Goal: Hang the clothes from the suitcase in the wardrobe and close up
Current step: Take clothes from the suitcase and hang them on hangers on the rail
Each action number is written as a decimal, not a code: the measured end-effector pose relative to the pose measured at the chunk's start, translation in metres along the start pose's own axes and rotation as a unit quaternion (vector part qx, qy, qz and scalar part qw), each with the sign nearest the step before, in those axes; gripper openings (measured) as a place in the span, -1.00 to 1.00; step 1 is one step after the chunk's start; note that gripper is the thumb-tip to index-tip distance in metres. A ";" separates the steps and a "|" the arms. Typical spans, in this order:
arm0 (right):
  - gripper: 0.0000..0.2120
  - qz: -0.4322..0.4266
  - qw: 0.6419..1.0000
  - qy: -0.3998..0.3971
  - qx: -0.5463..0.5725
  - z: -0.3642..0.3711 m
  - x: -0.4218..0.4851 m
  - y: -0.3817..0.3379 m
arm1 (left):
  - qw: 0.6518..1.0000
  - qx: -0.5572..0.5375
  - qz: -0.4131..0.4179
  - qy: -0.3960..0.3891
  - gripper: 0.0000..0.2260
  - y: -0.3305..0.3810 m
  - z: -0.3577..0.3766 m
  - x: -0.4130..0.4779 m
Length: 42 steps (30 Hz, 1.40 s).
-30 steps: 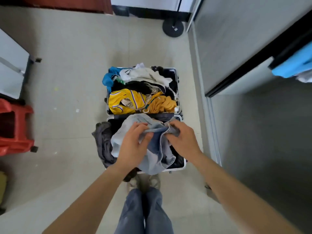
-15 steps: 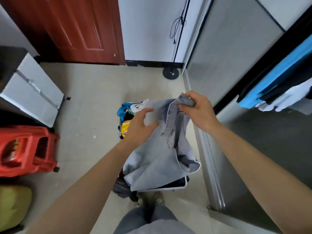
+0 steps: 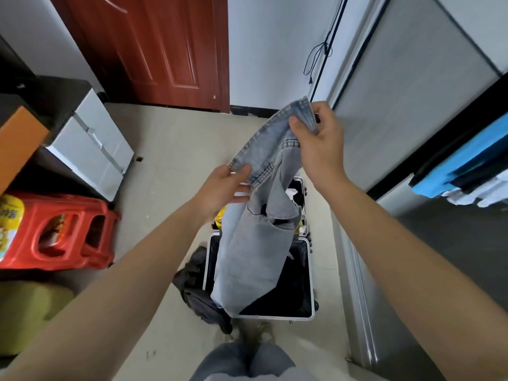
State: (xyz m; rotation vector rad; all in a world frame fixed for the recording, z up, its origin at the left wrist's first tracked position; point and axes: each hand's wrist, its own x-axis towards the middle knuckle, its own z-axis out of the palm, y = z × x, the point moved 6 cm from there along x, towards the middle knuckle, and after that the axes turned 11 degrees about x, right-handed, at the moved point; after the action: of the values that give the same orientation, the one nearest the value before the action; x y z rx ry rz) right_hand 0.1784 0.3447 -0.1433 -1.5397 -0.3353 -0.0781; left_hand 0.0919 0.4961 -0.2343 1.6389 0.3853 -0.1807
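Observation:
A pair of light blue jeans (image 3: 255, 251) hangs by its waistband above the open suitcase (image 3: 309, 273) on the floor. My right hand (image 3: 319, 144) grips the upper end of the waistband. My left hand (image 3: 224, 188) pinches the lower end of the waistband between thumb and fingers. The jeans' legs droop into the suitcase and hide most of the clothes inside. A dark grey garment (image 3: 196, 287) spills over the suitcase's left edge. On the right stands the wardrobe (image 3: 412, 105), with blue, black and white clothes (image 3: 464, 171) hanging inside it.
A red plastic stool (image 3: 63, 232) and a white cabinet (image 3: 93, 149) stand at the left. A red-brown door (image 3: 154, 48) is at the back. A black cable (image 3: 321, 53) hangs down the wall beside the wardrobe. My legs (image 3: 247, 361) stand just before the suitcase.
Both hands have lifted the jeans out of the suitcase, from low over it to chest height. The right hand has risen higher and the waistband is now stretched between the hands.

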 end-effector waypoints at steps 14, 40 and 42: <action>-0.89 -0.127 0.990 0.059 0.020 -0.030 0.047 -0.097 | 0.984 0.097 0.143 0.035 -0.78 0.090 0.008 0.013; -0.64 -0.051 0.996 0.034 -0.065 -0.119 0.070 -0.144 | 0.968 0.022 0.242 0.055 -0.80 0.218 0.032 0.026; -0.68 -0.016 1.000 0.010 -0.020 -0.117 0.070 -0.143 | 0.976 -0.029 0.209 0.046 -0.80 0.218 0.031 0.029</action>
State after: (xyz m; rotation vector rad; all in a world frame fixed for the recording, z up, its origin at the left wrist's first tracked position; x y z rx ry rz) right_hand 0.2274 0.2346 0.0134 -1.5717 -0.3453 -0.1262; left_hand 0.1992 0.4558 -0.0446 1.6361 0.1068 0.2227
